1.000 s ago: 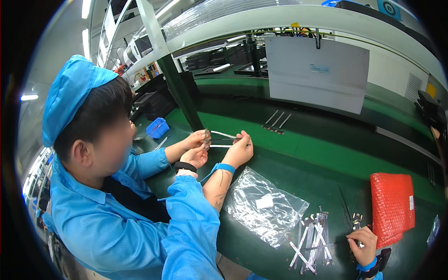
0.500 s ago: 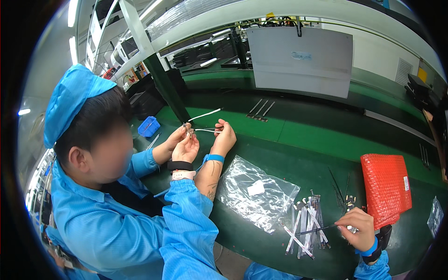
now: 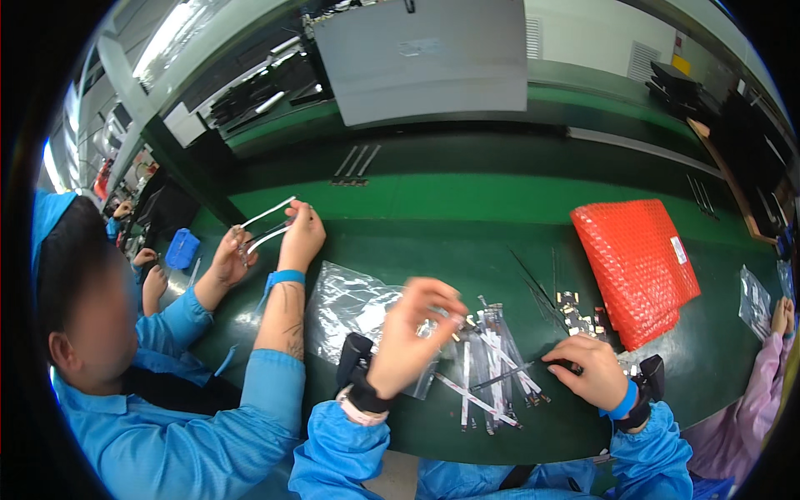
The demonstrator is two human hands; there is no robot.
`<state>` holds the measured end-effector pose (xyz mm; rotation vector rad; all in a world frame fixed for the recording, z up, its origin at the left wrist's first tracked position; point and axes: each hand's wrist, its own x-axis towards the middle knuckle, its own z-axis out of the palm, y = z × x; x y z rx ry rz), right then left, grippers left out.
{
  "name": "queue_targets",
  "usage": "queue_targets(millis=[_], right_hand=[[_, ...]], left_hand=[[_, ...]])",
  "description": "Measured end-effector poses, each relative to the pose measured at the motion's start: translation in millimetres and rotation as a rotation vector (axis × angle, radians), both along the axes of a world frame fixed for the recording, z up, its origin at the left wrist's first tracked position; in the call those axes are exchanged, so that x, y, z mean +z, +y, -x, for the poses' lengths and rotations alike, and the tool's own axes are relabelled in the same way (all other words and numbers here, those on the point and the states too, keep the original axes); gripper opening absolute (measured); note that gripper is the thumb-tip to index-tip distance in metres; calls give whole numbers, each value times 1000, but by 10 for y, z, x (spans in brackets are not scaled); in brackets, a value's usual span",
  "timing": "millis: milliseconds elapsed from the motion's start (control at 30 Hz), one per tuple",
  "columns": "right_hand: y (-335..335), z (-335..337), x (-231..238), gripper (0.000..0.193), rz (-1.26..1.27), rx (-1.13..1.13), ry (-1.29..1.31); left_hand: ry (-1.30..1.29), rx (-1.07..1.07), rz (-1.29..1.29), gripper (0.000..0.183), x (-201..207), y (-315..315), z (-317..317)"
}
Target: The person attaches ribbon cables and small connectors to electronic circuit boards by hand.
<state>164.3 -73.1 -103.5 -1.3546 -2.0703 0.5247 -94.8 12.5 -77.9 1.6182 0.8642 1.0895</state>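
My left hand [image 3: 417, 337], its loosely bent fingers blurred by motion, hovers at the left of the pile of flat flex cables [image 3: 493, 367]. Nothing shows between its fingers. Thumb and fingers of my right hand [image 3: 590, 371] are closed on one end of a long thin black piece [image 3: 504, 377], whose other end reaches left across the cables. Its exact kind is unclear. These cables are pale strips with dark ends, lying crosswise over one another. Several small circuit boards [image 3: 571, 315] lie just beyond my right hand.
A clear plastic bag [image 3: 346, 304] lies left of the pile, a red bubble-wrap package [image 3: 637, 271] to the right. At left a co-worker's hands [image 3: 304, 237] hold white cables [image 3: 268, 239]. Thin black strips [image 3: 533, 279] rest on the green bench; another person's hand [image 3: 782, 317] is at far right.
My left hand has left the co-worker's hands and come back right, to the flex cable pile. My right hand keeps hold of the black piece. The view has swung rightward.
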Motion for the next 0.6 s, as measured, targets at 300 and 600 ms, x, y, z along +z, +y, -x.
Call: queue_targets(millis=[300, 600], right_hand=[[32, 13, -168, 16, -63, -28, -222], [72, -33, -145, 11, -195, -18, -243]], left_hand=[[457, -253, 24, 29, -368, 60, -268], [-109, -45, 244, 18, -400, 76, -142]])
